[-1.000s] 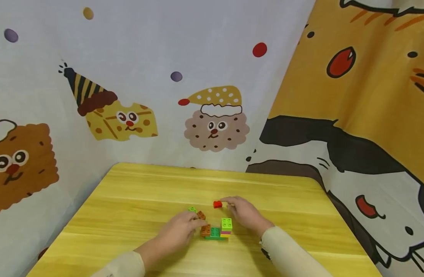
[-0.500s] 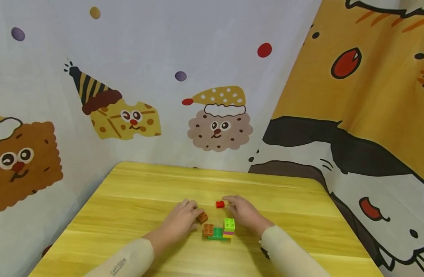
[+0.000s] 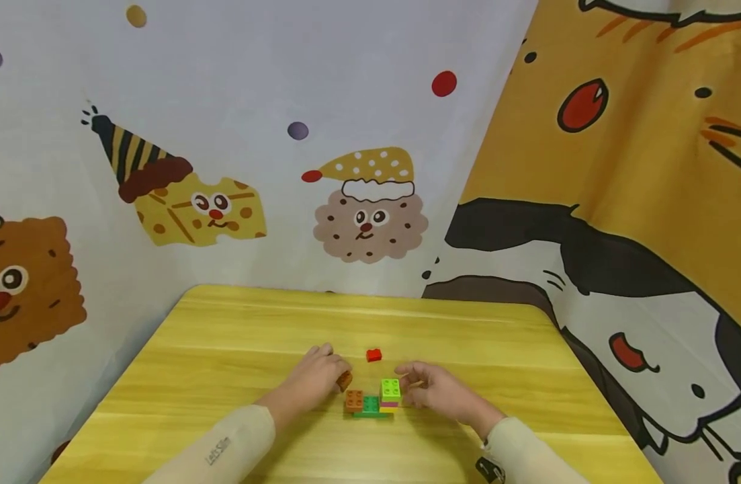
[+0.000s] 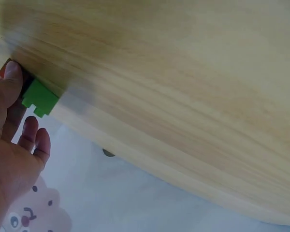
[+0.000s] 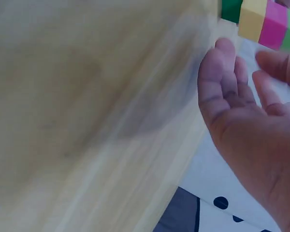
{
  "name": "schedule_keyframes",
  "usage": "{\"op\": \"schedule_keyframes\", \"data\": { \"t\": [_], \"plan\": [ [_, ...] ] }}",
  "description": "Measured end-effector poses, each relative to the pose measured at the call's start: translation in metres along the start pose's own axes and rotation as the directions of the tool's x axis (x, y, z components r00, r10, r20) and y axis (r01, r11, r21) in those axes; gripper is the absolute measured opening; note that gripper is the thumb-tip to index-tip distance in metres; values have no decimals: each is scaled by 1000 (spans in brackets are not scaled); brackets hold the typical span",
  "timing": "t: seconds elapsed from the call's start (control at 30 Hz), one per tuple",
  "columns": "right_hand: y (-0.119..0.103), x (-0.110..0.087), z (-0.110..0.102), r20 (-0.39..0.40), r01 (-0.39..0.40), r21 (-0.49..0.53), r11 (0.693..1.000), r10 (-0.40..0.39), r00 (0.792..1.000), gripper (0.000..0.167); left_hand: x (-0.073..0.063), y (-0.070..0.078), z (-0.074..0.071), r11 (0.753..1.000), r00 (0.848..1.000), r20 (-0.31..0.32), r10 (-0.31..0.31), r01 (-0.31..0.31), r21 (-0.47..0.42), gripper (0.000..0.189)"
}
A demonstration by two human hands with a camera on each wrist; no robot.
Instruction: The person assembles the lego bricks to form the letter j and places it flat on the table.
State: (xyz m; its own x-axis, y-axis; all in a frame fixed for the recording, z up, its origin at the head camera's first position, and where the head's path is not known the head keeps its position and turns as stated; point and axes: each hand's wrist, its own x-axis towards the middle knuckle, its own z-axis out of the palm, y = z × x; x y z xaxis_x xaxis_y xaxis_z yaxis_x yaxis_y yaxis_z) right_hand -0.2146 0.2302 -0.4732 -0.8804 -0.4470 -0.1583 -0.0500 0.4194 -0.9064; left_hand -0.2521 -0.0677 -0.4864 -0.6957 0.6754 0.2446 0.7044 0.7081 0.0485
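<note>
My left hand (image 3: pixel 314 376) pinches a brown toy brick (image 3: pixel 344 381) between thumb and fingers, left of the small build. In the left wrist view, a green brick (image 4: pixel 41 98) lies beside the fingers, against a dark side of the held brick; whether the two are joined I cannot tell. The build has a green base (image 3: pixel 371 404), a brown brick (image 3: pixel 355 400) on its left end and a yellow, pink and lime stack (image 3: pixel 390 390) on its right. Close by that stack, my right hand (image 3: pixel 443 393) hovers with loosely bent fingers, holding nothing.
A red brick (image 3: pixel 373 355) lies farther back on the wooden table (image 3: pixel 255 323). Behind the table hangs a cloth (image 3: pixel 225 87) printed with cartoon figures. The table's far edge meets that cloth.
My left hand reached over the lime brick behind the brown one and now grips the brown brick. My right hand drew back from the red brick toward the stack.
</note>
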Motion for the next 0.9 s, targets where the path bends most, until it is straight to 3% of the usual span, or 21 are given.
{"op": "schedule_keyframes", "data": {
  "t": [0.17,0.27,0.33,0.47,0.63,0.9],
  "plan": [
    [1,-4,9,58,10,40,999,-12,998,67,1,-4,-6,994,996,-8,-91,90,-69,36],
    [1,-6,13,77,4,94,996,-11,997,69,5,2,-18,970,987,-13,-159,154,-188,39],
    [2,-7,15,84,6,123,992,-16,996,67,7,9,-27,949,985,-1,-174,167,-268,40],
    [5,-8,19,90,5,170,985,-21,996,61,11,25,-40,923,991,27,-131,132,-361,42],
    [8,-8,22,97,-18,214,977,-3,995,55,14,42,-44,926,995,20,-93,94,-365,41],
    [8,-11,23,122,-33,254,967,2,993,55,21,56,-42,936,999,-12,-34,28,-352,41]
  ]
}}
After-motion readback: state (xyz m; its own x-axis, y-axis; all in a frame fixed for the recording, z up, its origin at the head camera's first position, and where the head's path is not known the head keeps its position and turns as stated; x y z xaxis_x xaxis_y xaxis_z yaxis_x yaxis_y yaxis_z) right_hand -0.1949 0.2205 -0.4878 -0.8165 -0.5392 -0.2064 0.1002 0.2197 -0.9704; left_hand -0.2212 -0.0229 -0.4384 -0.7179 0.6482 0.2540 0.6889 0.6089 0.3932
